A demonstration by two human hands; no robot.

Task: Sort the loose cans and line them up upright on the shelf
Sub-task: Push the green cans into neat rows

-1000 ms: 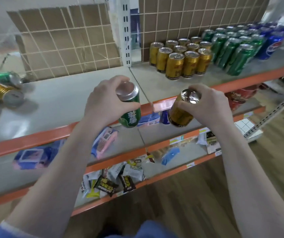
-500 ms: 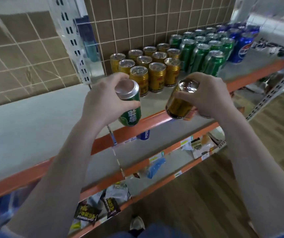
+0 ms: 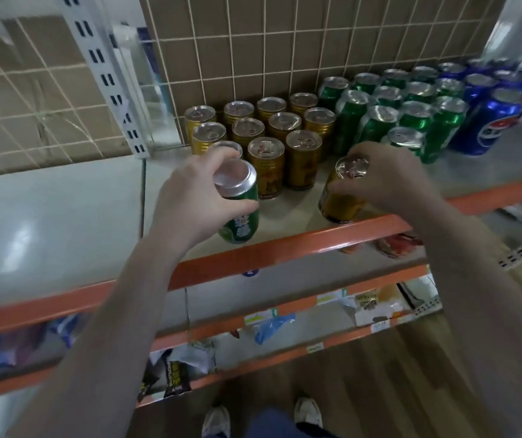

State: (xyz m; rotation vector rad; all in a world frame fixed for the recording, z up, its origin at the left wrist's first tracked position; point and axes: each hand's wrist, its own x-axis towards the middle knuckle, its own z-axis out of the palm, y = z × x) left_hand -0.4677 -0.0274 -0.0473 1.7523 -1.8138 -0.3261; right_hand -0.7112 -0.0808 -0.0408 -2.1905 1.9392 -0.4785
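Both hands have come forward since the earlier frame, so the two cans that hung before the orange shelf edge (image 3: 285,245) are now over the top shelf (image 3: 291,210) itself. At 9 o'clock from the picture's centre, the left hand (image 3: 190,197) wraps its fingers around a green can (image 3: 242,213), which is tilted with its silver top toward the camera. At 3 o'clock the right hand (image 3: 389,178) pinches a gold can (image 3: 340,200) by the rim from above; it looks almost upright, but I cannot tell if its base touches the shelf. Just behind, at 12 o'clock, the gold cans (image 3: 266,134) already stand in rows; at 1 o'clock stand the green cans (image 3: 392,105), and at 2 o'clock the blue Pepsi cans (image 3: 487,121). Most of the sorting seems done here; I judge that these two cans are left to place, each beside its own colour group. Snack packets (image 3: 174,371) lie on the lower shelves.
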